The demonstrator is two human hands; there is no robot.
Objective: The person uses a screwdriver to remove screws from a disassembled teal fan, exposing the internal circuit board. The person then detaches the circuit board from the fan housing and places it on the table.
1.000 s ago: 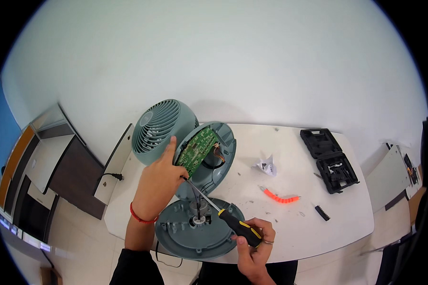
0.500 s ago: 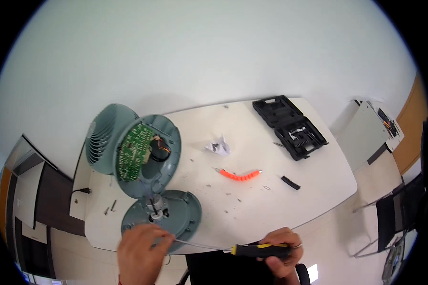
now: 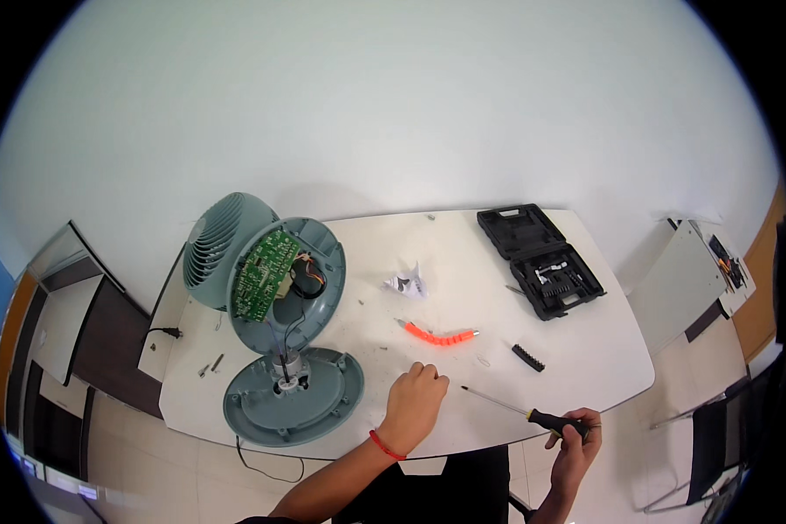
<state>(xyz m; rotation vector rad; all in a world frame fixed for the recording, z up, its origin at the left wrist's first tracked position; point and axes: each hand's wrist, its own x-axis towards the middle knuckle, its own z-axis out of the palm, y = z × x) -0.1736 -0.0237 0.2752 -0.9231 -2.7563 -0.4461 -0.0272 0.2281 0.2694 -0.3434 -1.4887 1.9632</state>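
Note:
My left hand [image 3: 417,402] rests on the white table [image 3: 472,384] near its front edge, fingers curled in; whatever is under or inside them is hidden. Off to the right, my right hand [image 3: 578,434] grips a screwdriver [image 3: 548,421] by its black and yellow handle. The shaft points left and its dark tip stops short of my left hand. Left of my hands lies an opened grey-green fan base [image 3: 341,410] with a small motor [image 3: 288,367] on it. Wires link it to the fan housing [image 3: 327,306], where a green circuit board [image 3: 266,275] is exposed.
An orange flexible shaft [image 3: 439,338], crumpled paper [image 3: 408,281] and a black bit strip [image 3: 528,357] lie mid-table. At the back right sits an open black tool case [image 3: 550,271]. The fan's slatted grille [image 3: 223,249] stands back left, a plug [image 3: 170,332] near the left edge.
My left hand has left the fan base and the screwdriver's shaft and moved right onto the table. My right hand has carried the screwdriver right, and its tip has swung clear of the base.

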